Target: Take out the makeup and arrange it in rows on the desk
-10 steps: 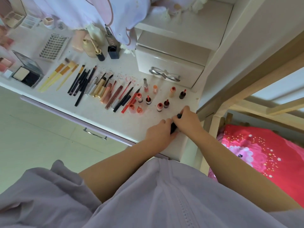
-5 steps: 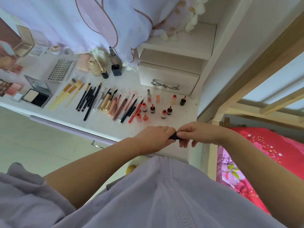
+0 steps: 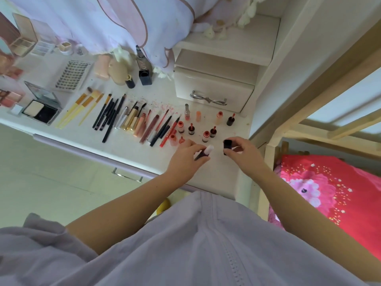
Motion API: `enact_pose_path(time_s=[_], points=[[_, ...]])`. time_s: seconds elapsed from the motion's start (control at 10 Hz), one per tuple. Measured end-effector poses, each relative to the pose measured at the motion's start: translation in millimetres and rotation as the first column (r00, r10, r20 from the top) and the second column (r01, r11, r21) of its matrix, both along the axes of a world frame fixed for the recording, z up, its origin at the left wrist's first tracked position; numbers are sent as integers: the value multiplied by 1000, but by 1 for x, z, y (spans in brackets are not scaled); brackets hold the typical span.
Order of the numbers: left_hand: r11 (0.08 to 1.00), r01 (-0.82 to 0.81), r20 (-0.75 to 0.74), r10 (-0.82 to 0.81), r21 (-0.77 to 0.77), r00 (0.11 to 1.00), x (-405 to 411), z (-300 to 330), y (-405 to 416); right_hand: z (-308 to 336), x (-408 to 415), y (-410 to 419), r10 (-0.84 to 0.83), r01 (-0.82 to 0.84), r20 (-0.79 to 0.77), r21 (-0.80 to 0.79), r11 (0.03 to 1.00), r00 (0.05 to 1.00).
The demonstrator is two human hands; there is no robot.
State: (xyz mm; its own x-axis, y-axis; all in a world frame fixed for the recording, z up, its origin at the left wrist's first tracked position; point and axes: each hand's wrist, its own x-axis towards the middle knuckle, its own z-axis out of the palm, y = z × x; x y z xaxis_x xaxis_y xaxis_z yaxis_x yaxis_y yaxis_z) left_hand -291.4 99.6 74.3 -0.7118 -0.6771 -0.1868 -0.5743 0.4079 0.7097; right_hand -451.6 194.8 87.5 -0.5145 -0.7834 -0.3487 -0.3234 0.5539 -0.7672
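Note:
My left hand [image 3: 188, 156] pinches an uncapped lipstick [image 3: 205, 153] with a dark base and a pale pink tip, held just above the white desk [image 3: 127, 150]. My right hand [image 3: 241, 152] grips its black cap [image 3: 227, 145], a short gap to the right of the tip. Beyond my hands stand several small red and dark lip bottles [image 3: 206, 135]. To their left lie rows of lip pencils [image 3: 165, 131], gold tubes [image 3: 131, 119], black pencils [image 3: 109, 116] and yellow-handled brushes [image 3: 80, 108].
A small white drawer unit [image 3: 214, 89] with a metal handle sits at the back right. A powder compact [image 3: 41, 107], a lash tray [image 3: 73, 75], palettes [image 3: 24, 41] and a dark bottle [image 3: 144, 69] line the left and back. A red floral bedcover [image 3: 329, 195] lies right of the desk.
My hands were joined on the closed lipstick; now they have pulled apart, cap in the right hand, uncapped lipstick in the left, and both sit a little further over the desk.

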Motion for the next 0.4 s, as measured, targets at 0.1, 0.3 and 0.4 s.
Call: enact_pose_path(time_s=[0.1,0.3,0.4], points=[[996,-90,-9,90,-22,996,-7,-9,2,-21,7,-14,24,-24,-106,1,1000,994],[988,-154,-38,154,-20,987,-19,-18,4,-43,10,-20,149,-148,-225,21,989,963],[984,-179,-41,178,-14,983,-21,-19,6,-41,8,-20,156,-153,-205,30,988,966]])
